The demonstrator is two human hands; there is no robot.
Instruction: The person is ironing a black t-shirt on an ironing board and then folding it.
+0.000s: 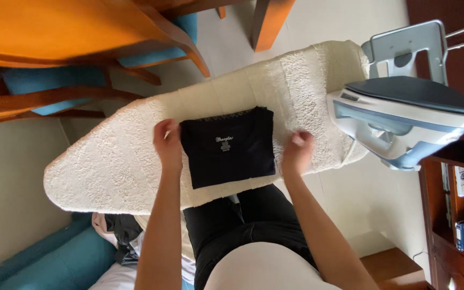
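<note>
1. Head view showed the left hand (168, 144) at the left edge of the folded black garment (229, 146), fingers curled on its edge.
2. Right hand (296, 153) lay just right of the garment, fingers bent, gripping nothing visible.
3. That garment lay flat mid ironing board (108, 161).
4. Right of the garment, beyond it, stood a steam iron (404, 121).

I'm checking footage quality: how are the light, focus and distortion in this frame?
Head view: soft, even daylight, no harsh glare; the black folded shirt shows little fold detail; the left hand and right hand are slightly soft; the iron looms large near the edge from wide-angle stretch.
</note>
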